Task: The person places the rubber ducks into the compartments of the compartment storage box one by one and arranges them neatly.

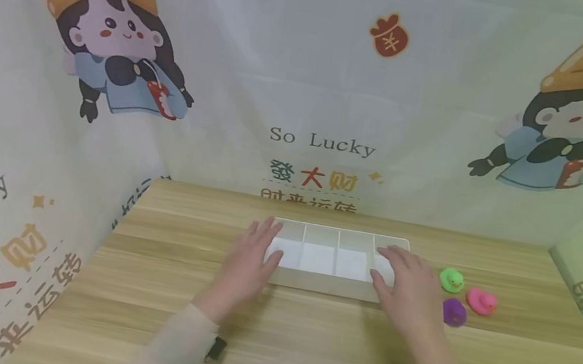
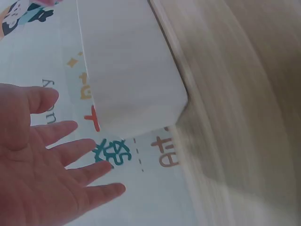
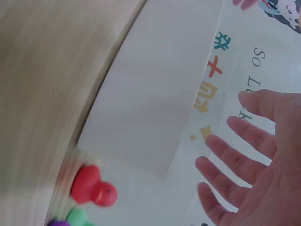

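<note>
A white box (image 1: 329, 284) with a row of compartments stands on the table, and I see nothing inside them. My left hand (image 1: 250, 259) hovers at its left end, fingers spread and straight. At the right end, my right hand (image 1: 412, 294) hovers in the same way, its thumb and fingers apart. Both wrist views show the hands holding nothing, with the box's plain front (image 2: 131, 70) beside them. Right of the right hand lie a green rubber duck (image 1: 452, 280), a pink one (image 1: 482, 301) and a purple one (image 1: 454, 312). A red duck (image 3: 92, 186) shows near the box's end in the right wrist view.
The wood-grain table (image 1: 309, 348) carries the box and ducks. A white printed cloth (image 1: 337, 86) hangs behind the table and along both sides. The box stands towards the table's back edge.
</note>
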`<action>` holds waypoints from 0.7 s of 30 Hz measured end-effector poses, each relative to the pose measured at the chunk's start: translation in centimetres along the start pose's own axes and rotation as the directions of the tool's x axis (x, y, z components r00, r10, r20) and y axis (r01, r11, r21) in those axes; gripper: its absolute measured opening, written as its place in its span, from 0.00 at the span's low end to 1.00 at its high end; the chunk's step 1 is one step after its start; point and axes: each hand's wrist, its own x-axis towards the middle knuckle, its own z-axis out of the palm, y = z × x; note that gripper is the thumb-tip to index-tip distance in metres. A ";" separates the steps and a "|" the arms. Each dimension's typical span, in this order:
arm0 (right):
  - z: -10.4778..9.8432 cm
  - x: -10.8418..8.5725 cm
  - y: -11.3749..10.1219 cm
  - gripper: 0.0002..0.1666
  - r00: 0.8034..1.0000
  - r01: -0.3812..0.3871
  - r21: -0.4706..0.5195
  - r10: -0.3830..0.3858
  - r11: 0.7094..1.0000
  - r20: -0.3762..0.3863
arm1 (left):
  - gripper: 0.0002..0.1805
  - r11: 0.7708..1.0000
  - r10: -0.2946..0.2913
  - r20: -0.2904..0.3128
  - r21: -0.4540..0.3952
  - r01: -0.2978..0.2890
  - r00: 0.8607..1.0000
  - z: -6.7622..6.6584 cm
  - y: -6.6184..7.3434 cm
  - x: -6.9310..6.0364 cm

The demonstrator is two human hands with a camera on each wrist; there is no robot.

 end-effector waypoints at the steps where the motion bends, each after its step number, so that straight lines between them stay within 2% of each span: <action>1: -0.2 -0.2 0.2 0.25 1.000 0.001 -0.006 -0.001 1.000 -0.005 | 0.31 1.000 0.011 -0.015 -0.020 -0.011 1.000 -0.2 -0.3 -0.1; 5: -0.7 -0.8 1.1 0.24 1.000 0.004 -0.019 -0.004 1.000 -0.027 | 0.27 0.998 0.038 -0.084 -0.046 -0.042 0.996 -0.8 -1.6 -0.2; 8: -1.0 -1.3 2.0 0.25 0.999 -0.013 -0.011 0.013 1.000 -0.044 | 0.25 0.996 0.062 -0.094 -0.057 -0.067 0.994 -1.0 -2.6 -0.2; 14: -1.6 -2.2 4.2 0.24 0.994 -0.017 0.014 0.018 1.000 -0.103 | 0.24 0.984 0.165 -0.004 -0.067 -0.165 0.986 -1.3 -4.2 -0.1; 16: -1.8 -2.4 4.9 0.24 0.993 -0.001 0.015 0.002 1.000 -0.118 | 0.24 0.981 0.185 0.018 -0.070 -0.183 0.983 -1.4 -4.6 0.0; 21: -2.3 -3.1 6.4 0.26 0.990 0.005 0.016 -0.002 1.000 -0.143 | 0.24 0.980 0.192 0.041 -0.064 -0.189 0.981 -1.3 -5.3 0.6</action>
